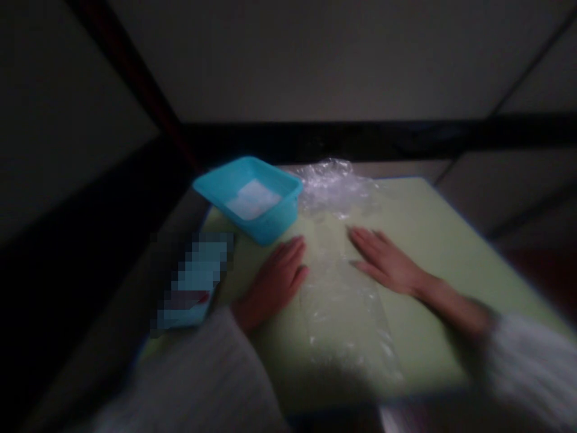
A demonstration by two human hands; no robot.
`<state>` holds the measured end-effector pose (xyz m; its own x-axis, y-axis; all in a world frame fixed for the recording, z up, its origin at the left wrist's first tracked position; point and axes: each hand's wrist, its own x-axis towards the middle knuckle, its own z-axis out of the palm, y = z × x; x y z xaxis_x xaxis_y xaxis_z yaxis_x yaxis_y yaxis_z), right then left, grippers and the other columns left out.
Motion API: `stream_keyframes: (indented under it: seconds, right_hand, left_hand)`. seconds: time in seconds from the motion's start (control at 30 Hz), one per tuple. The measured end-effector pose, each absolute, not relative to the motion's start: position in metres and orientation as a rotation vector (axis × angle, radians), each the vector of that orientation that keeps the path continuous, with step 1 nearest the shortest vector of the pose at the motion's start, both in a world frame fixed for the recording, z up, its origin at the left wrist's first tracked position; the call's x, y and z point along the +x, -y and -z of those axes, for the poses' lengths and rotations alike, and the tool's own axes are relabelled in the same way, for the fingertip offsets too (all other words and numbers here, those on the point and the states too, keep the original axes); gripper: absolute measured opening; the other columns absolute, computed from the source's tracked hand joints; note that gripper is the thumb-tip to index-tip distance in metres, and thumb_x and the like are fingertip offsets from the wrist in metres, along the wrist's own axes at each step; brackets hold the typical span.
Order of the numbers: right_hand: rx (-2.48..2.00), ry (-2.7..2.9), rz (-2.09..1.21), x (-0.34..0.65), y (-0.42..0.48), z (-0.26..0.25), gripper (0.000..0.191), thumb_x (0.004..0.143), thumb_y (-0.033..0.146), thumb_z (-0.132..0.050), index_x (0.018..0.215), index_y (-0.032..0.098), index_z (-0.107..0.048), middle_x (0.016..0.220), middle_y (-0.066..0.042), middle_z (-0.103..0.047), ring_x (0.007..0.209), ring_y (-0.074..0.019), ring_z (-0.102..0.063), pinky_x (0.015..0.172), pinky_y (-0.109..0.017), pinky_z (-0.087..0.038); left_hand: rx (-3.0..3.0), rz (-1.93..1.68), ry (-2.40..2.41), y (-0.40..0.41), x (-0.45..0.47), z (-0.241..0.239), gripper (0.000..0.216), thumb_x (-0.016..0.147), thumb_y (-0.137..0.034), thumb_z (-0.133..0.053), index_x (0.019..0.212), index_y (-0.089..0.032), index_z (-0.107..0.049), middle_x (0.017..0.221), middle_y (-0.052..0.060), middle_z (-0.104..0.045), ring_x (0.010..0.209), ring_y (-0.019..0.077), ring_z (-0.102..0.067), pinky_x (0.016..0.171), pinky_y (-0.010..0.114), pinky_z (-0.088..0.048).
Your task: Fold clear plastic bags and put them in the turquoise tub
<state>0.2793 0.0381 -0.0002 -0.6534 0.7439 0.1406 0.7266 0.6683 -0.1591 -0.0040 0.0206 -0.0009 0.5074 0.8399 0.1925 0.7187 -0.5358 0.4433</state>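
A long clear plastic bag or sheet (pixel 342 300) lies flat down the middle of the yellow-green table (pixel 433 228), its far end bunched up and shiny. At its left edge rests my left hand (pixel 283 273), fingers stretched out and nothing held. My right hand (pixel 385 261) lies across the right edge of the plastic, open, with the fingers spread and pointing toward the far left. Slight blur hides whether each palm presses on the plastic or the table.
A turquoise plastic basket (pixel 274 225) stands at the back left, with white paper-like pieces (pixel 253 198) inside. Left of my left forearm lies a pixelated bluish flat object (pixel 198 276). A pale wall (pixel 333 66) with a dark band rises behind the table.
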Motion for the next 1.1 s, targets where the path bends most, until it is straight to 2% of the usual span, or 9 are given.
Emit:
stream_keyframes:
  seconds: [0.27,0.53,0.67,0.77,0.83,0.93,1.0,1.1]
  right_hand:
    - [-1.011,2.785,-0.196,0.282,-0.039,-0.001,0.074,0.092,0.056,-0.033,0.148,0.020,0.000,0.153,-0.012,-0.013,0.140,-0.0266,-0.016,0.112,-0.052,-0.013]
    - [-0.983,2.812,-0.269,0.284,-0.040,0.000,0.075,0.091,0.055,-0.037,0.148,0.019,-0.002,0.152,-0.013,-0.015,0.140,-0.0261,-0.015,0.112,-0.053,-0.009]
    - [-0.898,2.656,-0.479,0.282,-0.036,-0.008,0.065,0.093,0.049,-0.040,0.147,0.020,-0.017,0.150,-0.012,-0.024,0.138,-0.0257,-0.022,0.112,-0.053,-0.011]
    - [-0.814,2.383,-0.823,0.277,-0.026,-0.020,0.045,0.096,0.044,-0.036,0.132,0.021,-0.048,0.136,-0.009,-0.050,0.126,-0.0236,-0.044,0.108,-0.047,-0.028]
    - [-0.781,2.192,-1.083,0.273,-0.018,-0.027,0.043,0.096,0.045,-0.033,0.116,0.019,-0.062,0.117,-0.009,-0.065,0.110,-0.0220,-0.059,0.099,-0.041,-0.041]
    - [-0.732,2.012,-1.404,0.266,-0.010,-0.032,0.054,0.095,0.051,-0.030,0.099,0.014,-0.070,0.100,-0.010,-0.071,0.098,-0.0215,-0.064,0.091,-0.038,-0.047]
    - [-0.763,1.949,-1.548,0.263,-0.009,-0.032,0.054,0.094,0.053,-0.032,0.096,0.014,-0.071,0.096,-0.010,-0.072,0.093,-0.0210,-0.066,0.087,-0.036,-0.050]
    - [-0.831,1.925,-1.618,0.259,-0.011,-0.028,0.046,0.094,0.049,-0.038,0.095,0.017,-0.071,0.091,-0.007,-0.072,0.084,-0.0191,-0.068,0.080,-0.033,-0.053]
  left_hand:
    - [2.562,-0.458,-1.217,-0.021,-0.007,0.004,0.053,0.092,-0.030,-0.037,0.141,-0.010,-0.029,0.149,0.015,-0.027,0.140,0.0224,-0.020,0.113,0.041,-0.018]
    - [2.530,-0.455,-1.203,-0.021,-0.007,0.008,0.055,0.091,-0.033,-0.041,0.140,-0.010,-0.031,0.150,0.014,-0.025,0.140,0.0237,-0.018,0.114,0.043,-0.014]
    - [2.212,-0.710,-1.156,-0.019,-0.007,-0.001,0.050,0.092,-0.032,-0.039,0.138,-0.013,-0.038,0.150,0.010,-0.029,0.139,0.0224,-0.022,0.115,0.040,-0.011]
    - [1.735,-0.887,-1.052,-0.015,-0.006,-0.014,0.046,0.094,-0.038,-0.034,0.129,-0.013,-0.051,0.142,0.007,-0.044,0.134,0.0246,-0.034,0.115,0.040,-0.016]
    - [1.546,-0.853,-0.951,-0.012,-0.006,-0.020,0.049,0.095,-0.042,-0.028,0.118,-0.014,-0.061,0.130,0.008,-0.057,0.126,0.0269,-0.046,0.111,0.043,-0.027]
    - [1.248,-0.762,-0.780,-0.010,-0.003,-0.019,0.054,0.094,-0.048,-0.028,0.111,-0.012,-0.065,0.120,0.011,-0.063,0.116,0.0294,-0.055,0.103,0.048,-0.036]
    - [1.081,-0.697,-0.700,-0.010,-0.002,-0.015,0.055,0.092,-0.050,-0.032,0.110,-0.010,-0.065,0.117,0.014,-0.064,0.116,0.0301,-0.055,0.104,0.049,-0.034]
    - [1.062,-0.595,-0.681,-0.010,0.000,-0.011,0.053,0.093,-0.049,-0.031,0.109,-0.011,-0.066,0.118,0.012,-0.065,0.118,0.0282,-0.054,0.108,0.046,-0.029]
